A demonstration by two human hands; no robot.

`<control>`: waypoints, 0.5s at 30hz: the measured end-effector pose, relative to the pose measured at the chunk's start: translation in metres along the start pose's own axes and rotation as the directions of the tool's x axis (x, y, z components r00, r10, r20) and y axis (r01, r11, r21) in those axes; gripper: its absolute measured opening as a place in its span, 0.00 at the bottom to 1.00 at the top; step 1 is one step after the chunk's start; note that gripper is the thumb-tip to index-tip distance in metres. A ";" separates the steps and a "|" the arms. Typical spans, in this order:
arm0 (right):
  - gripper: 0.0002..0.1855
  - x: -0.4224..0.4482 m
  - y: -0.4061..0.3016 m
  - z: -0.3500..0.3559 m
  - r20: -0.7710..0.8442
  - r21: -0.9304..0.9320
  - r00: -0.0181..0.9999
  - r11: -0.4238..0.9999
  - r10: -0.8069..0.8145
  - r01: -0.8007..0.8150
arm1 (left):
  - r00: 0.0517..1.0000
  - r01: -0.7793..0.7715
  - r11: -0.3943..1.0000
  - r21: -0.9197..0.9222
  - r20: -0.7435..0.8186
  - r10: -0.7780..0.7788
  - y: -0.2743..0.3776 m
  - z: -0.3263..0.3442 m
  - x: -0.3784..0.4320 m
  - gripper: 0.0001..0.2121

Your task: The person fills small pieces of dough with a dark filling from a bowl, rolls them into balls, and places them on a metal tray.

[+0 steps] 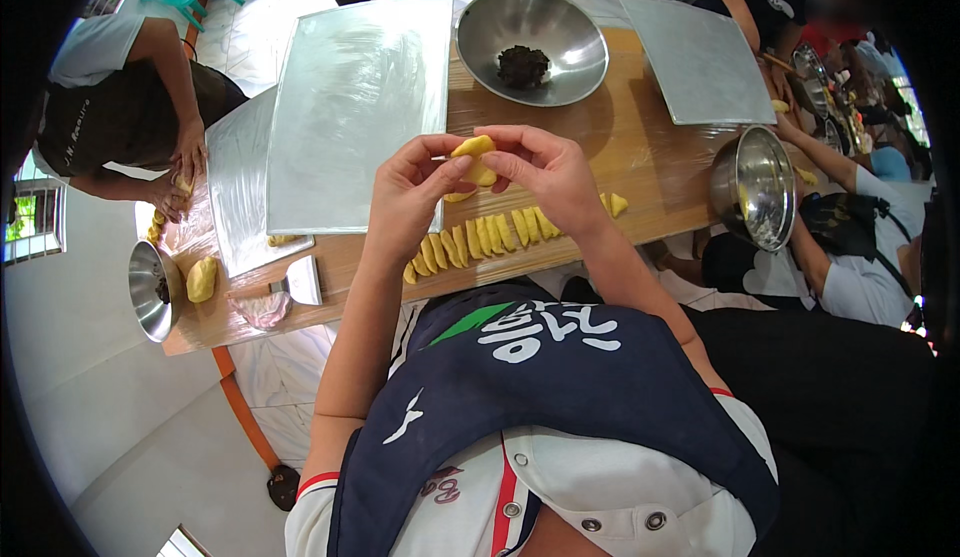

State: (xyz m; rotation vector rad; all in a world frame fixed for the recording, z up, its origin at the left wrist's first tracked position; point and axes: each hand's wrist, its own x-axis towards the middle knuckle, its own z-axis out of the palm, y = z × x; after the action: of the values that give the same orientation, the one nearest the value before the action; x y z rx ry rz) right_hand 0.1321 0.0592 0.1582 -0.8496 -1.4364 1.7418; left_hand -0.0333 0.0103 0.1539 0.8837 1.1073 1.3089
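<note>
Between my two hands, above the table, is a flattened piece of yellow dough (pixel 477 161). My left hand (pixel 416 186) pinches its left side with thumb and fingers. On the opposite side, my right hand (pixel 541 171) grips the same piece, thumb in front. Below my hands, a row of cut yellow dough pieces (pixel 480 237) lies along the table's near edge, partly hidden by my right wrist. Another bit of yellow dough (pixel 459 196) shows just under the held piece. Beyond my hands stands a large steel bowl (pixel 570 54) with a dark brown lump of filling (pixel 523 66) inside.
Metal trays (pixel 352 114) lie left, another tray (pixel 701 62) far right. A steel bowl (pixel 754 188) sits at the right edge. A dough scraper (pixel 304 281), a dough lump (pixel 201 279) and a small bowl (pixel 156 291) are at left. People work on both sides of the wooden table (pixel 645 159).
</note>
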 end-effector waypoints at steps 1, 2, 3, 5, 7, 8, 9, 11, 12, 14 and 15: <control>0.18 -0.002 0.000 0.000 0.011 -0.008 1.000 1.000 0.009 -0.009 | 1.000 -0.010 1.000 -0.013 -0.015 0.010 0.000 0.001 -0.002 0.09; 0.18 -0.003 0.000 -0.001 0.021 -0.015 1.000 1.000 0.019 -0.018 | 0.999 -0.020 0.999 -0.025 -0.029 0.019 0.001 0.001 -0.004 0.09; 0.18 -0.004 0.000 -0.002 0.035 -0.022 0.999 0.999 0.028 -0.028 | 0.999 -0.023 1.000 0.005 -0.047 0.024 0.002 0.000 -0.008 0.09; 0.18 -0.004 0.008 -0.007 0.017 -0.092 0.999 0.995 0.031 -0.029 | 0.995 -0.030 0.997 0.066 -0.092 0.036 0.005 -0.006 -0.020 0.09; 0.18 -0.003 0.025 -0.018 -0.009 -0.169 0.999 0.985 0.034 -0.035 | 0.997 0.024 0.989 0.146 -0.080 -0.012 0.009 -0.016 -0.036 0.09; 0.18 -0.002 0.038 -0.027 -0.025 -0.212 0.999 0.977 0.035 -0.040 | 0.996 0.051 0.981 0.186 -0.077 -0.037 0.012 -0.022 -0.046 0.09; 0.18 0.000 0.050 -0.034 -0.036 -0.254 0.999 0.966 0.036 -0.044 | 0.994 0.093 0.970 0.226 -0.069 -0.080 0.014 -0.030 -0.056 0.09; 0.18 0.003 0.071 -0.043 -0.015 -0.321 0.998 0.945 0.059 -0.061 | 0.987 0.149 0.964 0.219 -0.084 -0.134 0.011 -0.051 -0.080 0.09; 0.18 0.004 0.079 -0.046 -0.007 -0.358 0.998 0.931 0.070 -0.068 | 0.983 0.175 0.961 0.212 -0.089 -0.159 0.005 -0.063 -0.091 0.09; 0.18 0.007 0.097 -0.048 0.008 -0.431 0.996 0.899 0.092 -0.079 | 0.953 0.258 0.947 0.192 -0.213 -0.217 -0.013 -0.083 -0.109 0.10; 0.18 0.009 0.102 -0.048 0.015 -0.466 0.995 0.881 0.098 -0.080 | 0.930 0.296 0.938 0.181 -0.279 -0.240 -0.024 -0.092 -0.115 0.10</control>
State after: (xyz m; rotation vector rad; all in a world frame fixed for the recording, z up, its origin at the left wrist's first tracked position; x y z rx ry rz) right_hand 0.1558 0.0785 0.0490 -1.1504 -1.9107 1.4991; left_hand -0.1073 -0.1145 0.1199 0.7034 1.5423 1.1021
